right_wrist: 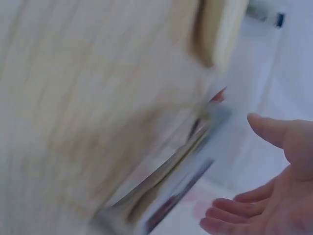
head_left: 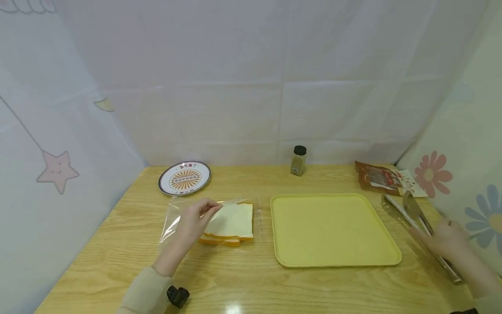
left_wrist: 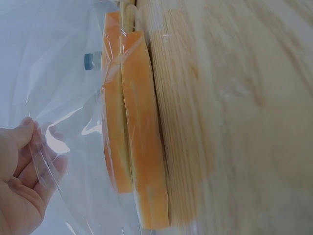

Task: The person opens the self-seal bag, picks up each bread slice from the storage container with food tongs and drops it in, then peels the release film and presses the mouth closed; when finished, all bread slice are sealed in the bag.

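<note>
My left hand (head_left: 194,222) pinches the edge of a clear plastic bag (head_left: 171,223) between thumb and fingertips. Inside the bag lie two stacked bread slices (head_left: 231,221), white on top with orange-brown crust, also seen edge-on as bread (left_wrist: 142,132) in the left wrist view. Over at the right side, my right hand (head_left: 451,242) hovers at a pair of metal tongs (head_left: 411,212) lying on the table. In the right wrist view its fingers (right_wrist: 234,213) are spread loosely, apart from the blurred tongs (right_wrist: 161,183).
A yellow tray (head_left: 333,231) lies between the bread and the tongs. Behind stand a patterned plate (head_left: 184,178) at left and a black-capped spice jar (head_left: 298,161). A red-brown food packet (head_left: 378,178) lies at the back right. Cloth curtains enclose the wooden table (head_left: 129,253).
</note>
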Motion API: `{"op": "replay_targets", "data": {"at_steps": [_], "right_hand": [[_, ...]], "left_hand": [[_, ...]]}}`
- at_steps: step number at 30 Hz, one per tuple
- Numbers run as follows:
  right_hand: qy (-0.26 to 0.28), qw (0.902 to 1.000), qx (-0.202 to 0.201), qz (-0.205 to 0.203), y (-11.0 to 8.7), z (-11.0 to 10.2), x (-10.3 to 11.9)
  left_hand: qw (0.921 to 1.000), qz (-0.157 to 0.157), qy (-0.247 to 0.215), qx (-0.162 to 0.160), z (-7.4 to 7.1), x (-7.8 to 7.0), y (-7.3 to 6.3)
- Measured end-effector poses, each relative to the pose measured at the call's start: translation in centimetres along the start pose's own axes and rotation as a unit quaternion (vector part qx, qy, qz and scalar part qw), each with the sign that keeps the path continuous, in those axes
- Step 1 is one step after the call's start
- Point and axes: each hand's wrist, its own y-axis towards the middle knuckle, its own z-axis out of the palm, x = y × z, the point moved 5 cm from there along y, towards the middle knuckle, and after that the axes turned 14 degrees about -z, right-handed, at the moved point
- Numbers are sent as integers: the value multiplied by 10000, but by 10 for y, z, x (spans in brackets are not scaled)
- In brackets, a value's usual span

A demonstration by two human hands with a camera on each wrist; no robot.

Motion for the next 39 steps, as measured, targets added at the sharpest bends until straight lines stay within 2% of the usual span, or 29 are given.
{"op": "replay_targets", "data": {"at_steps": [3,6,10,12,14,15,17,21,24,28,31,39], "right_hand": [[82,9941,-985,-442,4,-13,39],[520,9850,-1454,-772,4,-17,85],[1450,9733,-1374,-1134,3,-11,146],[1927,9617,-1356,-1401,3,-4,173],[2527,9502,-1026,-1504,3,6,198],[2873,9419,-771,-1559,3,12,209],[3648,9162,-199,-1646,4,25,229],[5033,8469,997,-1393,6,52,259],[5598,8079,1482,-1091,7,72,278],[6161,7620,1849,-751,7,99,301],[6414,7405,1936,-528,10,112,315],[6767,7118,1882,-30,20,130,341]], "left_hand": [[10000,6,46,19,0,-1,1],[9999,-42,44,114,0,-1,2],[9997,-76,-1,237,2,0,2],[9996,-15,-27,271,3,0,2],[9995,-9,11,325,5,1,2],[9993,-29,42,359,6,1,2],[9990,-102,76,433,8,2,2],[9982,-195,173,535,11,4,2],[9977,-202,240,599,12,6,2],[9964,-257,347,726,14,8,0],[9959,-254,343,801,15,8,-1],[9953,-360,259,863,14,7,-1]]}}
